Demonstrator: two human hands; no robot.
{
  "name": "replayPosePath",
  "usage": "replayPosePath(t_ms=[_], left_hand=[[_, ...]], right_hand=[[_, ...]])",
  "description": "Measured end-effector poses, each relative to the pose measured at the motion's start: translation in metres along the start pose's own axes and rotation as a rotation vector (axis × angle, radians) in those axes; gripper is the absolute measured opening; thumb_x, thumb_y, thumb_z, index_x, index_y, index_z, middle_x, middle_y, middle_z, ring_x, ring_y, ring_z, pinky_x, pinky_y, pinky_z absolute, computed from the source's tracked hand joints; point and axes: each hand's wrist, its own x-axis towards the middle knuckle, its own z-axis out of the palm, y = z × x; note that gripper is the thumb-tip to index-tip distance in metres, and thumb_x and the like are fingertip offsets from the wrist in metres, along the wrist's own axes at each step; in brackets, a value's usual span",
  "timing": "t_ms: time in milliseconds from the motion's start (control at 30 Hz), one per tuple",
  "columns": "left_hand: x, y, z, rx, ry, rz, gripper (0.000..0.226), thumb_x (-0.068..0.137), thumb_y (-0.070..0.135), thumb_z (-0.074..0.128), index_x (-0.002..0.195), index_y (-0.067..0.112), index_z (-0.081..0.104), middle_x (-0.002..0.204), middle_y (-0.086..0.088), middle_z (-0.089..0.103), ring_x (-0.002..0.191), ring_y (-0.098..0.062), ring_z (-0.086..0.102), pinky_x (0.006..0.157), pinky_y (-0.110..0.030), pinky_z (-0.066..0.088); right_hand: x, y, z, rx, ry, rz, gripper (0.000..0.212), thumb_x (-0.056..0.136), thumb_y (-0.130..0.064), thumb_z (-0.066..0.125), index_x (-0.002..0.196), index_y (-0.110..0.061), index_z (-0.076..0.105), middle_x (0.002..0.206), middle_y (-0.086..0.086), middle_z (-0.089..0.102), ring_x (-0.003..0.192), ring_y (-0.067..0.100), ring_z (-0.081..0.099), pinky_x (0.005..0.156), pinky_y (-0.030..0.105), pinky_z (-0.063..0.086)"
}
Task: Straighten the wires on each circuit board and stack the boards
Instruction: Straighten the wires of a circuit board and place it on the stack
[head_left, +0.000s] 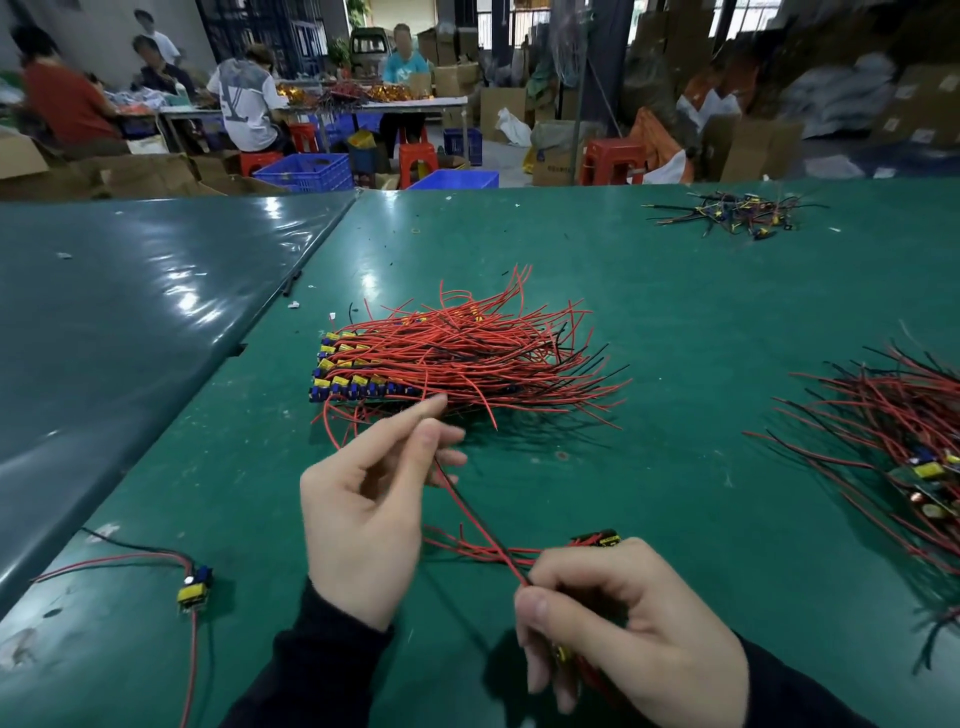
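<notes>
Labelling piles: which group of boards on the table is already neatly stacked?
The centre pile beyond the left hand: boards aligned in rows, wires fanned rightward. The right pile and far pile are loose tangles.

Factory assembly floor or warehouse workshop. Beyond the fingertips (436, 402): green-covered workbench (675, 322) heaped with wired circuit boards (447, 358); farther off, seated workers (244, 98) at a long table (363, 106), red plastic stools (613, 161), blue crates (306, 171), stacked cardboard cartons (748, 145).
</notes>
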Motion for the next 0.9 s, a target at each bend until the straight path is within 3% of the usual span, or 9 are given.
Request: replayPosePath(t_ms=[100,167,267,367,500,700,767,900], left_hand=[[0.003,0.006,0.001,-0.484,-0.117,-0.329,0.053,0.081,0.021,0.055,0.133,0.012,0.048,0.103,-0.014,0.072,0.086,-0.025,0.071,0.065,-0.026,0.055],[0.003,0.007,0.002,-0.609,-0.184,-0.431,0.061,0.079,0.017,0.054,0.138,0.012,0.039,0.108,-0.019,0.069,0.096,-0.031,0.069,0.069,-0.026,0.056],[0.002,0.005,0.003,-0.551,-0.224,-0.465,0.050,0.077,0.007,0.054,0.127,0.008,0.049,0.104,-0.020,0.070,0.095,-0.031,0.069,0.070,-0.024,0.056],[0.003,0.003,0.002,-0.472,-0.163,-0.483,0.028,0.080,0.014,0.051,0.099,-0.002,0.064,0.091,-0.021,0.072,0.084,-0.028,0.072,0.063,-0.022,0.056],[0.005,0.003,-0.001,-0.544,-0.123,-0.560,0.026,0.078,0.018,0.053,0.074,0.004,0.074,0.083,-0.018,0.073,0.075,-0.024,0.073,0.057,-0.023,0.056],[0.010,0.011,-0.004,-0.597,-0.084,-0.544,0.035,0.081,0.031,0.049,0.061,0.014,0.072,0.062,-0.009,0.069,0.070,-0.022,0.072,0.053,-0.024,0.055],[0.014,0.013,-0.008,-0.623,-0.031,-0.521,0.036,0.081,0.030,0.050,0.056,0.015,0.070,0.055,-0.006,0.067,0.067,-0.019,0.072,0.052,-0.022,0.054],[0.016,0.014,-0.011,-0.651,-0.038,-0.496,0.034,0.083,0.036,0.047,0.069,0.020,0.074,0.074,-0.001,0.073,0.074,-0.017,0.072,0.054,-0.021,0.054]], right_hand=[[0.002,0.006,-0.001,0.029,0.056,0.041,0.026,0.090,-0.025,0.055,0.067,-0.014,0.060,0.058,0.008,0.064,0.043,0.020,0.055,0.045,0.024,0.042],[0.003,0.007,-0.002,0.043,0.080,0.052,0.025,0.089,-0.027,0.055,0.067,-0.017,0.060,0.058,0.008,0.064,0.042,0.019,0.054,0.045,0.023,0.042],[0.005,0.009,-0.004,0.053,0.087,0.047,0.025,0.090,-0.027,0.055,0.067,-0.019,0.060,0.058,0.008,0.063,0.042,0.020,0.054,0.046,0.024,0.042],[0.005,0.011,-0.004,0.020,0.078,0.038,0.025,0.090,-0.027,0.057,0.068,-0.016,0.061,0.058,0.009,0.064,0.042,0.020,0.054,0.047,0.027,0.044],[0.004,0.012,-0.004,-0.047,0.092,-0.001,0.025,0.090,-0.028,0.058,0.069,-0.014,0.061,0.057,0.006,0.064,0.042,0.017,0.057,0.046,0.021,0.043],[0.007,0.015,-0.002,-0.003,0.198,0.005,0.008,0.083,-0.027,0.065,0.084,-0.019,0.063,0.060,0.010,0.064,0.044,0.019,0.057,0.044,0.023,0.042],[0.006,0.013,-0.002,0.066,0.204,0.030,0.015,0.073,-0.022,0.075,0.082,-0.021,0.064,0.062,0.009,0.063,0.044,0.021,0.057,0.044,0.024,0.044],[-0.001,0.008,-0.001,0.204,0.224,0.067,0.018,0.061,-0.006,0.081,0.073,-0.010,0.070,0.064,0.010,0.064,0.048,0.018,0.056,0.047,0.020,0.046]])
